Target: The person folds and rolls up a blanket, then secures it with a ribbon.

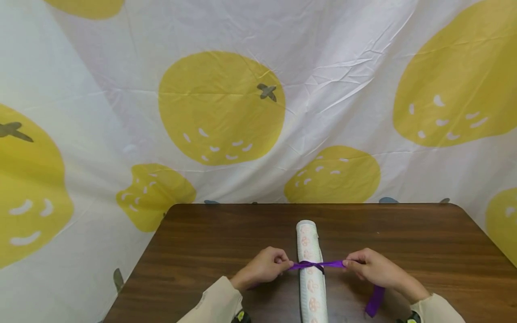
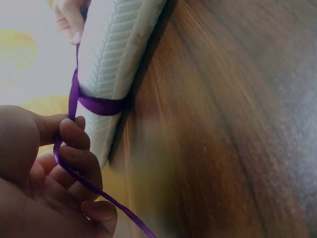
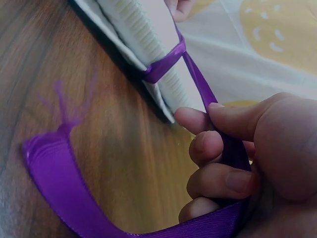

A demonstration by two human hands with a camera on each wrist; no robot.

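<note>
A pale rolled mat [image 1: 313, 287] with pinkish mushroom-like prints lies lengthwise on the table, its layered end facing the far side. Round its middle goes a purple ribbon [image 1: 333, 264], crossed over itself on top. To the left of the roll, my left hand [image 1: 264, 265] pinches one ribbon end between thumb and forefinger; a thin tail runs down past the curled fingers in the left wrist view. On the other side my right hand [image 1: 373, 268] pinches the other end. Its wide, frayed tail [image 3: 54, 173] hangs below that hand. Both stretches look taut.
The brown wood-grain table [image 1: 226, 233] has rounded far corners. Behind it hangs a white cloth [image 1: 323, 112] printed with yellow fruit, which also runs along the left side. Beige sleeves [image 1: 218, 303] cover both forearms.
</note>
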